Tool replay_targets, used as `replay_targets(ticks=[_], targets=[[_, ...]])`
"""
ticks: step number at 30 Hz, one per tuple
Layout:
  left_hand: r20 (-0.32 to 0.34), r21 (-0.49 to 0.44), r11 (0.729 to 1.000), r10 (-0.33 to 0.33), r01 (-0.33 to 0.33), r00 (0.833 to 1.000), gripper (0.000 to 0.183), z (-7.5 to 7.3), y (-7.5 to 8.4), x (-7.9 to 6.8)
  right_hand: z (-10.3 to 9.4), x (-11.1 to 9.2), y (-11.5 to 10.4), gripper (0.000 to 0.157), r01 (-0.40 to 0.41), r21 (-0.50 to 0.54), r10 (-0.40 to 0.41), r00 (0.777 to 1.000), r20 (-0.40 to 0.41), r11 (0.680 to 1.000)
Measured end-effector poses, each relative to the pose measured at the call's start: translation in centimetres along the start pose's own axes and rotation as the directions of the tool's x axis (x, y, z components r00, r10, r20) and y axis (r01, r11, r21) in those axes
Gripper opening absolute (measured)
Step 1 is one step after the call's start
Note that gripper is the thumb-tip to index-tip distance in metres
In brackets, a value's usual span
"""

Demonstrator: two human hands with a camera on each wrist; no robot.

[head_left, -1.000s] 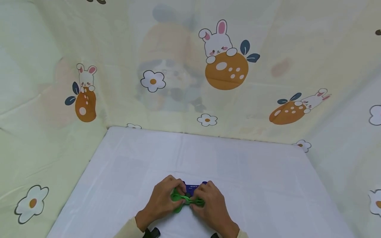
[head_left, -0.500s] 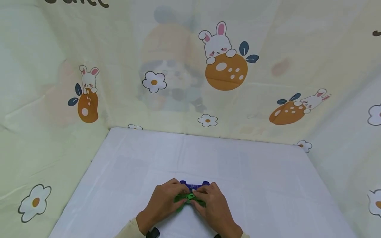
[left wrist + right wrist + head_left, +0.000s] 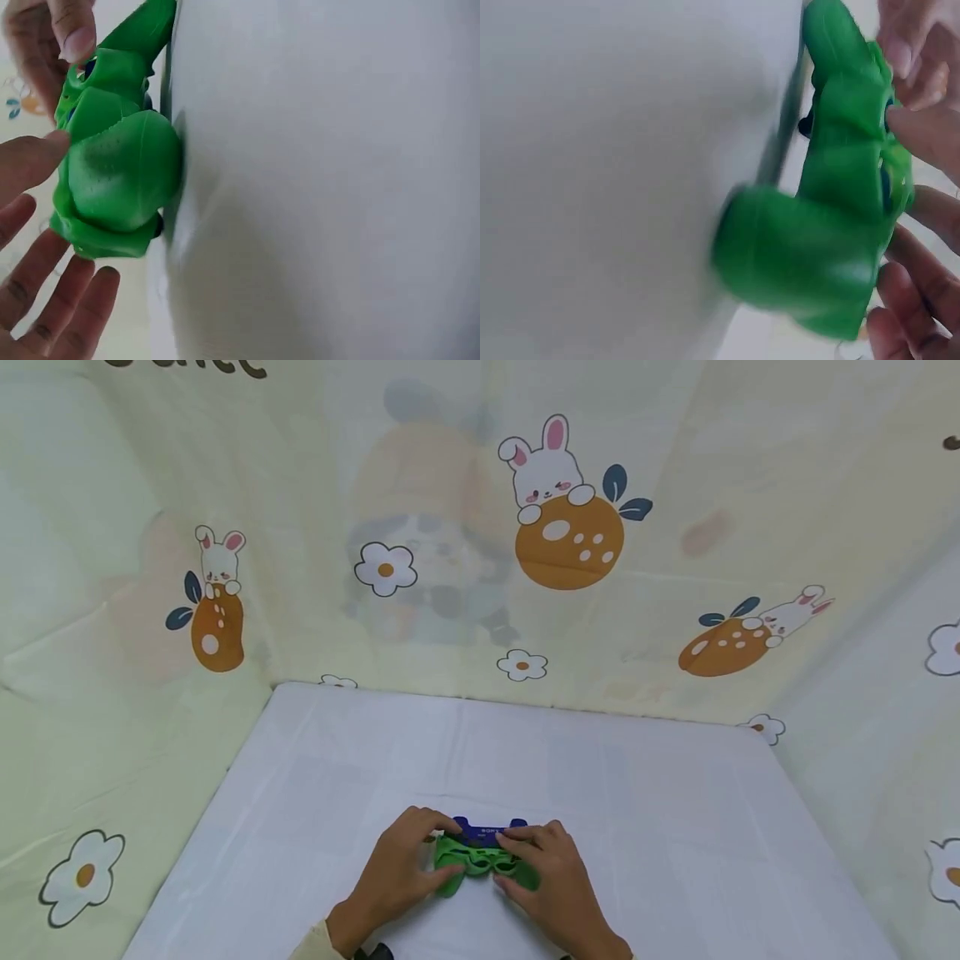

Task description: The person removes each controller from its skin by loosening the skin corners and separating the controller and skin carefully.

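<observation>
Right grip [image 3: 551, 868] shifted rightward | with left grip [image 3: 397, 864], holds green cover [image 3: 124, 172] | thumbs nearer, fingers bent beyond

Head cam: high, fwd/down. L/R wrist cams: low, close, share green cover [image 3: 124, 172].

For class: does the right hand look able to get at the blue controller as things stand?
Probably yes: the right hand is right at the controller, whose far edge shows bare beyond the green sleeve.

We get soft light, diffuse shadows on the tabletop [image 3: 337, 165] and, from the right wrist, a blurred green cover [image 3: 795, 251].
</observation>
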State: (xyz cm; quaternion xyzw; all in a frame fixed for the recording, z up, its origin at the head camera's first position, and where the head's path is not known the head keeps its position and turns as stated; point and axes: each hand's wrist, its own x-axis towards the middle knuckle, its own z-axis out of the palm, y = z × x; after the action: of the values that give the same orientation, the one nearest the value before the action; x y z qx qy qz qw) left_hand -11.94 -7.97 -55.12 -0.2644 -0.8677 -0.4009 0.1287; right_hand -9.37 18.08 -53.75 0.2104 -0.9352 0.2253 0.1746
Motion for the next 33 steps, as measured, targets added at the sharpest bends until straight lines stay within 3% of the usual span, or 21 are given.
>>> replay_targets(ticks=[3, 5, 10, 14, 19, 27, 33], targets=[[0.011, -0.162, 0.984, -0.068, 0.069, 0.998, 0.060, -0.1, -0.5, -0.4, -0.4, -0.4, 1.3, 0.067, -0.092, 0.057, 0.093, 0.996, -0.010, 0.994], [0.034, -0.252, 0.961, -0.111, 0.116, 0.993, 0.065, -0.2, -0.7, -0.7, -0.9, -0.7, 2.1, 0.075, -0.184, 0.096, 0.181, 0.983, 0.035, 0.978], [0.091, -0.370, 0.904, -0.196, 0.215, 0.976, 0.077, 0.0, -1.1, -1.1, -1.4, -1.4, 3.6, 0.092, -0.389, 0.201, 0.350, 0.914, 0.205, 0.899], [0.115, -0.412, 0.862, -0.273, 0.296, 0.955, 0.077, 0.2, -1.2, -1.1, -1.1, -1.9, 4.0, 0.093, -0.451, 0.323, 0.377, 0.886, 0.269, 0.832], [0.125, -0.447, 0.818, -0.344, 0.363, 0.931, 0.073, 0.6, -1.4, -1.2, -0.6, -1.9, 4.1, 0.085, -0.494, 0.387, 0.397, 0.865, 0.305, 0.779], [0.151, -0.456, 0.820, -0.312, 0.346, 0.938, 0.065, 0.7, -1.8, -0.8, -0.4, -1.9, 4.7, 0.071, -0.564, 0.450, 0.452, 0.825, 0.339, 0.692], [0.169, -0.401, 0.850, -0.297, 0.341, 0.940, 0.059, 0.7, -2.0, -0.2, -0.2, -1.5, 5.4, 0.064, -0.532, 0.454, 0.415, 0.845, 0.338, 0.714]])
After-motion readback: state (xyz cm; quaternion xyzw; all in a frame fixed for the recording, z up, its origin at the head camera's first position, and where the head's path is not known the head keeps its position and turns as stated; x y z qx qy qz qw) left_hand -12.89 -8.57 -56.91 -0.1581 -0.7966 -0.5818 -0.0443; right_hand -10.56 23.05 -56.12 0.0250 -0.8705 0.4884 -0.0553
